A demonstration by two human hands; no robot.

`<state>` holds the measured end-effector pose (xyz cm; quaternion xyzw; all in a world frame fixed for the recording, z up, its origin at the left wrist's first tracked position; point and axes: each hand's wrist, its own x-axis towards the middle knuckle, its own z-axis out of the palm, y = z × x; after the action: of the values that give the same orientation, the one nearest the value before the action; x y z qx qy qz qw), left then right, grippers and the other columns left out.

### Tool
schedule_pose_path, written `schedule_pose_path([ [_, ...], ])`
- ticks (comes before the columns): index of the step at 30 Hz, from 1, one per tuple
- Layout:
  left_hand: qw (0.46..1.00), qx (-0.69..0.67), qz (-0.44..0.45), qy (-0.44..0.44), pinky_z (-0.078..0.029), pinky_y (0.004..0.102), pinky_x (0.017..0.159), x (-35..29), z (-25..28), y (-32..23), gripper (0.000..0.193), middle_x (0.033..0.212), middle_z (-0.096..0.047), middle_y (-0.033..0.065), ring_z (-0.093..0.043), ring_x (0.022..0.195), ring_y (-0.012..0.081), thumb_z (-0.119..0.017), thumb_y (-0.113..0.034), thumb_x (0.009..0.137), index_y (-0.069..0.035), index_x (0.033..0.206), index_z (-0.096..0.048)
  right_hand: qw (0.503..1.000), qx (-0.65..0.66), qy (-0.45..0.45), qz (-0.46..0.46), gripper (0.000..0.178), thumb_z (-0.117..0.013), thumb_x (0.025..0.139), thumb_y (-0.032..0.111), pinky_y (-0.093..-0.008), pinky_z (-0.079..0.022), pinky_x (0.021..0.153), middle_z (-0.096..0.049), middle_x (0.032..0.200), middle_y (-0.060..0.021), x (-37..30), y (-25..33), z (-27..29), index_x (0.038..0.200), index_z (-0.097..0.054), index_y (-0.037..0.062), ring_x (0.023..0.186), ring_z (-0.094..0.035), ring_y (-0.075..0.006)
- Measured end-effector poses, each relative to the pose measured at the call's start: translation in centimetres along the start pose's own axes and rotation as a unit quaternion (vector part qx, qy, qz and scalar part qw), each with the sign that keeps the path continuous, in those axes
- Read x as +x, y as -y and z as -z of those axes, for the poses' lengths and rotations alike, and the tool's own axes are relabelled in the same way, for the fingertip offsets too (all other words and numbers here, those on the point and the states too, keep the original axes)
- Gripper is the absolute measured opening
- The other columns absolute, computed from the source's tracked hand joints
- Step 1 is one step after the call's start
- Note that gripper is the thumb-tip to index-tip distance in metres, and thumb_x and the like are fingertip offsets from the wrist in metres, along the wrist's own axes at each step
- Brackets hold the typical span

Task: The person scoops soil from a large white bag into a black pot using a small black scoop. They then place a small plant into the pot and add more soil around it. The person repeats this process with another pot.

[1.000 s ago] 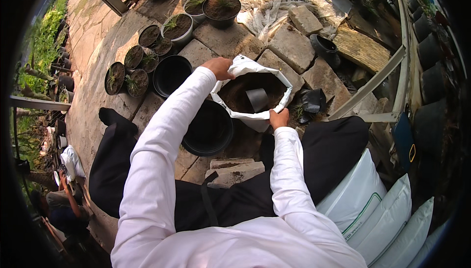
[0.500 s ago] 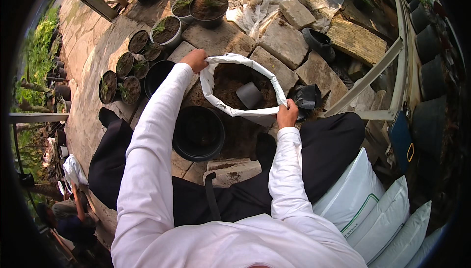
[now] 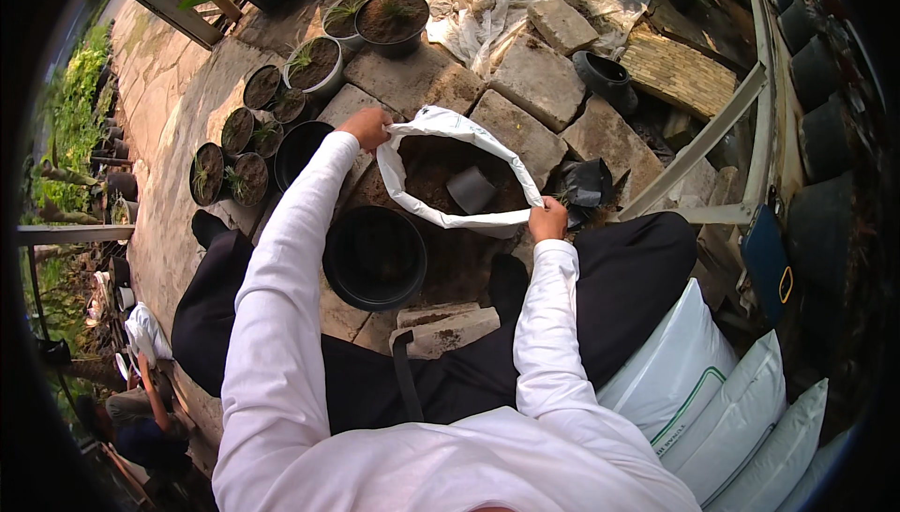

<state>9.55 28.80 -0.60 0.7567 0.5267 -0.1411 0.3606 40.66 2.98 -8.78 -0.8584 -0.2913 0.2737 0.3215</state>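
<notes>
A white plastic sack (image 3: 397,178) stands in front of me with its mouth wide and its rim folded over. My left hand (image 3: 365,128) grips the rim at the far left, fingers closed round it. At the near right my right hand (image 3: 548,218) pinches the same rim. Dark brown soil (image 3: 433,167) lies inside the sack, and a small dark grey pot (image 3: 471,190) rests tilted on it. An empty black pot (image 3: 375,257) sits just left of the sack, nearer to me.
Several potted seedlings (image 3: 249,177) cluster at the left. A crumpled black plastic bag (image 3: 586,183) lies right of the sack, near paving slabs (image 3: 539,82). Full white sacks (image 3: 670,362) lean by my right side; a metal frame (image 3: 698,151) rises beyond. Another person (image 3: 150,409) crouches far left.
The sack's far rim now stands up higher and its mouth looks narrower. My left hand has shifted slightly left and nearer; both hands still hold the rim.
</notes>
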Motion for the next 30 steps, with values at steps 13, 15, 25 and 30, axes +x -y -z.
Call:
schedule_pose_path([
  [13, 0.959, 0.065, -0.235, -0.144, -0.052, 0.0453, 0.091, 2.0, -3.5, -5.7, 0.028, 0.104, -0.073, 0.0171, -0.067, 0.103, 0.0359, -0.071, -0.019, 0.088, -0.006, 0.112, -0.073, 0.984, 0.166, -0.028, 0.058, 0.031, -0.076, 0.09, 0.016, -0.0294, -0.054, 0.076, -0.075, 0.094, -0.0106, 2.5, -0.3, -2.4, 0.111, -0.072, -0.0067, 0.081, -0.069, -0.014],
  [15, 0.965, 0.029, -0.219, -0.14, -0.052, 0.045, 0.088, 3.0, -3.4, -5.4, 0.025, 0.1, -0.073, 0.019, -0.068, 0.097, 0.0365, -0.071, -0.019, 0.088, -0.004, 0.109, -0.074, 0.985, 0.161, -0.026, 0.063, 0.029, -0.075, 0.092, 0.015, -0.0294, -0.054, 0.075, -0.075, 0.093, -0.01, 2.3, 0.4, -2.6, 0.111, -0.072, -0.0072, 0.081, -0.068, -0.0137],
  [25, 0.99, -0.123, -0.062, -0.004, -0.05, 0.0398, 0.088, 10.3, -3.0, 0.2, 0.035, 0.103, -0.072, 0.0164, -0.067, 0.097, 0.0252, -0.055, -0.025, 0.098, 0.004, 0.109, -0.07, 0.862, 0.451, 0.061, -0.224, 0.035, -0.059, 0.104, 0.02, -0.0368, -0.05, 0.085, -0.069, 0.11, -0.0123, 4.4, -1.7, -3.6, 0.121, -0.062, -0.0104, 0.097, -0.065, -0.021],
  [30, 0.997, -0.074, -0.035, -0.002, -0.051, 0.044, 0.087, 12.4, -3.6, -0.2, 0.04, 0.104, -0.072, 0.0232, -0.069, 0.1, 0.034, -0.06, -0.032, 0.095, 0.005, 0.107, -0.07, 0.953, 0.219, 0.041, -0.204, 0.037, -0.065, 0.1, 0.031, -0.0396, -0.051, 0.077, -0.072, 0.093, -0.0113, 5.7, -1.5, -2.7, 0.103, -0.072, -0.005, 0.084, -0.067, -0.0244],
])
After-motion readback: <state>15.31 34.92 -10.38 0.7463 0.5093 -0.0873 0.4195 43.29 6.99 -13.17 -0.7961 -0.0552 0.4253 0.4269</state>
